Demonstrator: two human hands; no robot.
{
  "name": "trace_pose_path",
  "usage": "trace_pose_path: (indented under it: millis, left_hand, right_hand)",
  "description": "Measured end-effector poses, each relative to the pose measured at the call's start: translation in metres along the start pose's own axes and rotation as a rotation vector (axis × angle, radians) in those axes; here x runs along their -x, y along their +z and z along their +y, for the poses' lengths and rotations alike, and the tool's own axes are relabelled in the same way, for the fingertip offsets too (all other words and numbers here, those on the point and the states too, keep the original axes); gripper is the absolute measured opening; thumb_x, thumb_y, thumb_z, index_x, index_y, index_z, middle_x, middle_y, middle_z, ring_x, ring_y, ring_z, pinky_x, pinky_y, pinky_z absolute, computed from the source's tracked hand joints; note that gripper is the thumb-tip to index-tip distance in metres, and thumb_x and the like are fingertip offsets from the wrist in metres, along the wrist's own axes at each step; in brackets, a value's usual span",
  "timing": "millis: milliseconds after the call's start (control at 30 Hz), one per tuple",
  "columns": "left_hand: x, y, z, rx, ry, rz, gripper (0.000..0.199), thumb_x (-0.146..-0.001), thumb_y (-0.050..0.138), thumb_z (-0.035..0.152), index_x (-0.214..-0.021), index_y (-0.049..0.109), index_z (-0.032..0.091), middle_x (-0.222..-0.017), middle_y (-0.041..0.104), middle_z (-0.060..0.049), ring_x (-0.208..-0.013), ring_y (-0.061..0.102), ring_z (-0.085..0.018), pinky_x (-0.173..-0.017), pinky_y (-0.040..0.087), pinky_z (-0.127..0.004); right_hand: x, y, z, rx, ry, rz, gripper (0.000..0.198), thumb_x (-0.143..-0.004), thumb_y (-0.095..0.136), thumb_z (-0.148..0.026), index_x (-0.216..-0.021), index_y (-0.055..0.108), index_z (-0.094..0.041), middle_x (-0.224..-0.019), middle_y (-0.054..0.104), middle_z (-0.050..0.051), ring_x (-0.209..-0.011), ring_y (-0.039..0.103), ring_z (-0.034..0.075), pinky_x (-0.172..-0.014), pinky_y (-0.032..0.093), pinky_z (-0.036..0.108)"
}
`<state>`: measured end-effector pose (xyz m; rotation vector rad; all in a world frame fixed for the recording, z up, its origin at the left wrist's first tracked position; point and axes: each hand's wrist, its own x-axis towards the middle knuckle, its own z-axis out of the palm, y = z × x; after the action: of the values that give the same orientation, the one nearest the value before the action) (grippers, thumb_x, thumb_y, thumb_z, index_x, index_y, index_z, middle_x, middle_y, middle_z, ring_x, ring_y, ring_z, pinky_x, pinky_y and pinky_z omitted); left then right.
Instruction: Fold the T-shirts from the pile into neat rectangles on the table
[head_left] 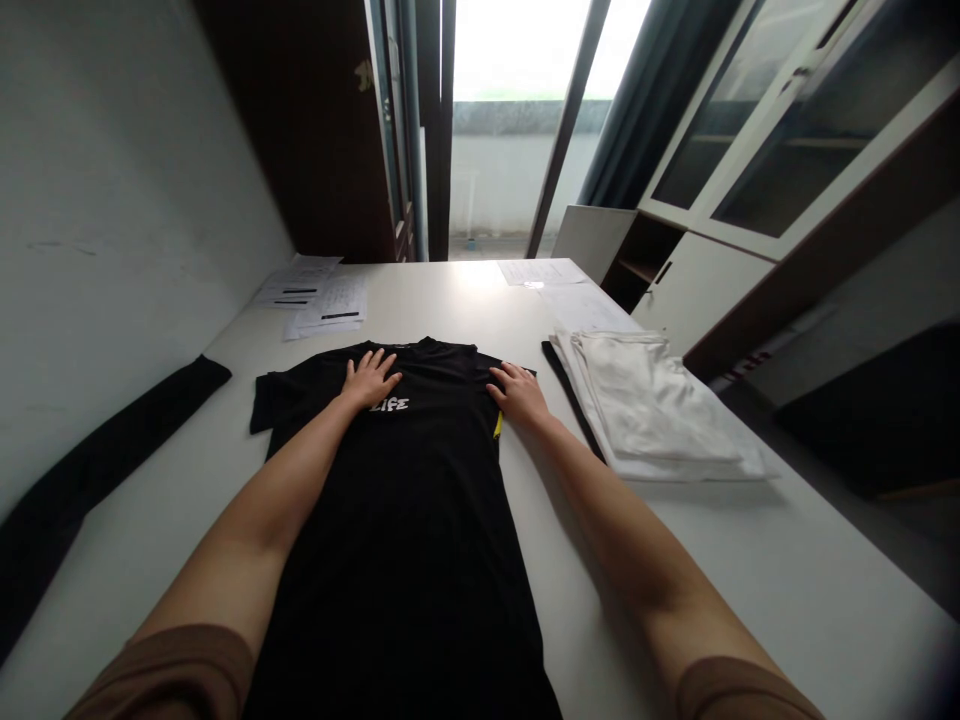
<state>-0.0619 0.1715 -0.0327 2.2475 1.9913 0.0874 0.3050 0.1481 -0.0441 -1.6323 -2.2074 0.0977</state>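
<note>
A black T-shirt (420, 500) lies spread on the white table, its collar toward the window and its hem toward me. White lettering marks the chest, partly covered by my forearm. My left hand (371, 380) rests flat on the upper chest with its fingers spread. Over at the sleeve on the right, my right hand (517, 392) lies on the cloth, fingers apart. A small yellow patch (498, 425) shows at the shirt's side just below that hand.
Folded white cloth (652, 400) is stacked on the right, with a dark edge beneath it. A black garment (112, 440) lies along the left wall. Paper sheets (330, 305) sit at the far left, more papers (577, 295) at the far right. Cabinets (720, 230) stand beyond the table.
</note>
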Motion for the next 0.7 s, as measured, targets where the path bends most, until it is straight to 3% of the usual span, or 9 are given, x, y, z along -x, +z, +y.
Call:
trace_pose_path:
  millis: [133,333,533,633,700]
  left_hand:
    - [-0.009,-0.002,-0.023,-0.025,-0.084,-0.028,0.073,-0.100,0.024,0.066,-0.163,0.025,0.028,-0.171,0.012,-0.007,-0.156,0.010,-0.036,-0.119,0.011,-0.069]
    - [0.000,-0.008,-0.036,-0.033,-0.140,0.065,0.067,-0.102,0.029,0.057,-0.159,0.034,0.022,-0.169,0.023,-0.012,-0.154,0.019,-0.037,-0.118,0.019,-0.066]
    - [0.030,-0.019,-0.002,-0.019,0.024,0.375,0.047,-0.100,0.044,0.036,-0.140,0.057,0.015,-0.161,0.037,-0.013,-0.146,0.035,-0.032,-0.119,0.032,-0.049]
    - [0.050,-0.027,0.029,0.071,0.136,0.406,0.038,-0.098,0.047,0.032,-0.128,0.065,0.016,-0.151,0.048,-0.013,-0.138,0.044,-0.031,-0.118,0.037,-0.046]
    - [0.069,-0.034,0.059,0.153,0.277,0.348,0.034,-0.099,0.048,0.031,-0.125,0.066,0.019,-0.142,0.056,-0.011,-0.132,0.051,-0.028,-0.116,0.041,-0.045]
  right_hand:
    - [0.002,0.003,0.012,-0.028,0.012,-0.012,0.048,-0.099,0.056,-0.044,-0.142,0.059,-0.023,-0.155,0.047,0.012,-0.145,0.038,0.032,-0.120,0.026,0.051]
    - [0.001,-0.002,0.016,-0.124,-0.017,0.053,0.035,-0.095,0.059,-0.035,-0.127,0.067,-0.024,-0.140,0.060,0.010,-0.129,0.052,0.028,-0.112,0.037,0.044]
    - [-0.004,-0.009,0.019,-0.127,0.163,0.141,0.019,-0.088,0.059,-0.022,-0.103,0.070,-0.021,-0.113,0.068,0.012,-0.112,0.056,0.029,-0.102,0.042,0.042]
    - [-0.005,-0.014,0.021,-0.162,0.167,0.138,0.015,-0.088,0.058,-0.020,-0.097,0.070,-0.022,-0.111,0.068,0.010,-0.109,0.056,0.027,-0.100,0.043,0.039]
    - [-0.005,-0.017,0.020,-0.175,0.176,0.147,0.014,-0.091,0.057,-0.022,-0.097,0.070,-0.022,-0.111,0.068,0.010,-0.109,0.056,0.026,-0.099,0.043,0.038]
